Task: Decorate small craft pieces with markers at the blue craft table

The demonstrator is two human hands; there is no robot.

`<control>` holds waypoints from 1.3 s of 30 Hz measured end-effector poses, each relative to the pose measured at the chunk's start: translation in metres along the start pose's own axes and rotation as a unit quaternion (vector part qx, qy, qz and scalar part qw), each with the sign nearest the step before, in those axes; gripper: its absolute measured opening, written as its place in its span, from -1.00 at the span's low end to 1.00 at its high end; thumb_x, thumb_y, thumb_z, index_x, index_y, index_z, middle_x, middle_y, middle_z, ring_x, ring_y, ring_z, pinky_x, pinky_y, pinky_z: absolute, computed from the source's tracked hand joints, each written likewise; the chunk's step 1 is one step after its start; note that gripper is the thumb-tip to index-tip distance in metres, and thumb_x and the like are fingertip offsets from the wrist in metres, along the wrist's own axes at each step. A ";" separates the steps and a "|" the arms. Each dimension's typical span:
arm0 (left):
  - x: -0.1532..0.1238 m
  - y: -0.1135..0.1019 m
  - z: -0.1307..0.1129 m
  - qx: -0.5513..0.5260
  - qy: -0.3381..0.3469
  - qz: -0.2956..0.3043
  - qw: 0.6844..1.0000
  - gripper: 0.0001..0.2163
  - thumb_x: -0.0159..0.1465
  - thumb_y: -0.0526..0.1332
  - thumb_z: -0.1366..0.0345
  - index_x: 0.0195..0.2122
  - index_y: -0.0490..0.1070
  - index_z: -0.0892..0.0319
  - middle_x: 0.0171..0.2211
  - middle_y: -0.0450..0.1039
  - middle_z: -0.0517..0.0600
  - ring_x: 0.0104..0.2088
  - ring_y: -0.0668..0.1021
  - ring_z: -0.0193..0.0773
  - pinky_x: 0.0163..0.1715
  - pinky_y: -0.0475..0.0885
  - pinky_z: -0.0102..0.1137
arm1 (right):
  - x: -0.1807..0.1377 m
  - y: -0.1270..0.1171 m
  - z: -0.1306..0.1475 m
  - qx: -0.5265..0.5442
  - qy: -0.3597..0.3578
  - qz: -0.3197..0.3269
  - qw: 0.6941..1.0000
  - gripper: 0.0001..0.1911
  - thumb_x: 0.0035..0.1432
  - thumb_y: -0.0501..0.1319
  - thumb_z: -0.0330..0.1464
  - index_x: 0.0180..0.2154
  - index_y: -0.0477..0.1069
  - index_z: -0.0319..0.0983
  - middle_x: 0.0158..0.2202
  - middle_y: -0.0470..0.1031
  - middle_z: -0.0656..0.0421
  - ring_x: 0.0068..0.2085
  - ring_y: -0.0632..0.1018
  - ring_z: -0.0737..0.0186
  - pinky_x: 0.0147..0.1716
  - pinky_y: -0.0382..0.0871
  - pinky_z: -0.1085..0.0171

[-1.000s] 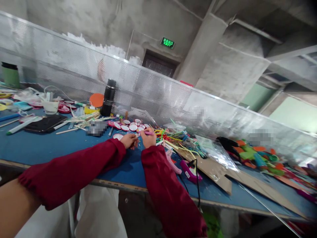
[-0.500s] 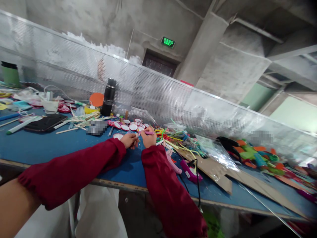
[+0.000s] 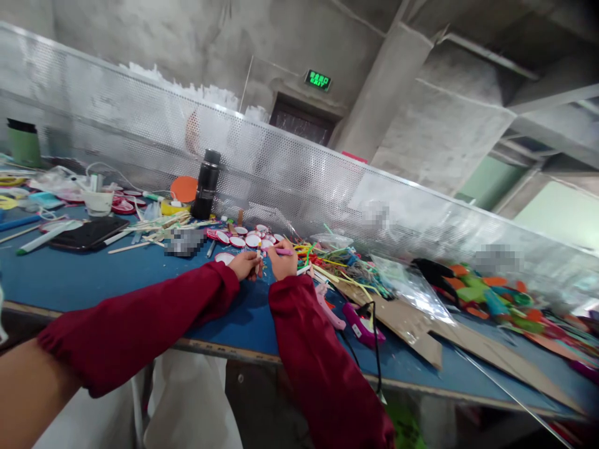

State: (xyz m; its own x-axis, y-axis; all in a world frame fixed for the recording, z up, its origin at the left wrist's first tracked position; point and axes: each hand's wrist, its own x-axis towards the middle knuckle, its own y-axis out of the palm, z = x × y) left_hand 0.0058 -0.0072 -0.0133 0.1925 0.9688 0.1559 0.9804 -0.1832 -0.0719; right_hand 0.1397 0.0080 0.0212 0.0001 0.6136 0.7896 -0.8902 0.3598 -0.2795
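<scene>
My left hand point(image 3: 245, 265) is closed on a small pale stick point(image 3: 258, 254) with a yellowish upper end, held nearly upright between thumb and fingers. Close beside it on the right, my right hand point(image 3: 283, 264) grips a purple pen point(image 3: 283, 251), its tip end pointing left towards the stick. A small gap seems to lie between pen and stick, though details are tiny. White round discs with red rims point(image 3: 253, 240) lie in a cluster just behind both hands. One more white disc point(image 3: 224, 257) rests by my left wrist.
Colourful cords point(image 3: 344, 259) are heaped right of my hands. A pink glue gun point(image 3: 330, 307), a purple device point(image 3: 362, 324) with a black cable and cardboard strips point(image 3: 412, 330) lie nearer. Leftward are a black bottle point(image 3: 206, 185), thin sticks point(image 3: 171, 223) and a black phone point(image 3: 88, 233).
The stick in my left hand now stands more upright and shows more clearly. My right hand with the pen has shifted very slightly, and the whole view has drifted a little.
</scene>
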 end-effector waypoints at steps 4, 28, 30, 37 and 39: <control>-0.001 0.000 0.001 -0.005 0.005 0.003 1.000 -0.77 0.25 0.13 0.14 -0.43 0.28 0.20 -0.62 0.43 -0.09 -0.72 0.39 -0.40 -0.70 0.18 -0.49 | 0.001 0.000 -0.001 0.007 0.002 -0.005 1.000 -0.82 -0.03 0.14 -0.32 -0.60 0.22 -0.19 -0.59 0.27 0.31 -0.47 0.32 0.33 -0.39 0.20 0.34; -0.002 0.002 0.001 0.006 0.002 0.003 1.000 -0.78 0.26 0.13 0.19 -0.45 0.29 0.21 -0.62 0.43 -0.07 -0.73 0.38 -0.39 -0.71 0.19 -0.48 | 0.001 0.000 -0.002 0.001 -0.009 0.017 1.000 -0.85 -0.04 0.14 -0.33 -0.59 0.22 -0.18 -0.59 0.26 0.32 -0.47 0.31 0.32 -0.40 0.18 0.33; -0.002 0.003 0.001 0.003 0.000 0.001 1.000 -0.79 0.26 0.14 0.19 -0.45 0.29 0.21 -0.62 0.43 -0.06 -0.73 0.38 -0.39 -0.71 0.19 -0.47 | 0.001 -0.001 -0.002 0.002 -0.005 0.010 1.000 -0.84 -0.04 0.14 -0.33 -0.59 0.22 -0.18 -0.59 0.27 0.32 -0.47 0.31 0.32 -0.40 0.19 0.33; -0.003 0.003 -0.001 0.003 0.002 0.002 1.000 -0.81 0.29 0.08 0.27 -0.46 0.28 0.20 -0.63 0.42 -0.06 -0.74 0.37 -0.39 -0.71 0.20 -0.47 | 0.000 0.000 0.000 0.009 -0.009 0.023 1.000 -0.84 -0.04 0.15 -0.34 -0.59 0.21 -0.19 -0.60 0.24 0.33 -0.49 0.31 0.34 -0.42 0.17 0.34; -0.003 0.003 -0.001 0.003 0.001 0.001 1.000 -0.80 0.28 0.09 0.25 -0.46 0.29 0.20 -0.63 0.42 -0.06 -0.73 0.38 -0.39 -0.71 0.20 -0.47 | 0.000 0.000 -0.001 0.009 -0.012 0.012 1.000 -0.83 -0.04 0.15 -0.34 -0.59 0.21 -0.19 -0.60 0.24 0.33 -0.48 0.31 0.33 -0.40 0.17 0.34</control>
State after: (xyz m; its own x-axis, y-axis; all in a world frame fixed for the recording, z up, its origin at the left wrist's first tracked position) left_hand 0.0081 -0.0111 -0.0133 0.1938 0.9681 0.1588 0.9800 -0.1835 -0.0771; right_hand 0.1403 0.0085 0.0214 -0.0314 0.6048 0.7958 -0.8976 0.3332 -0.2886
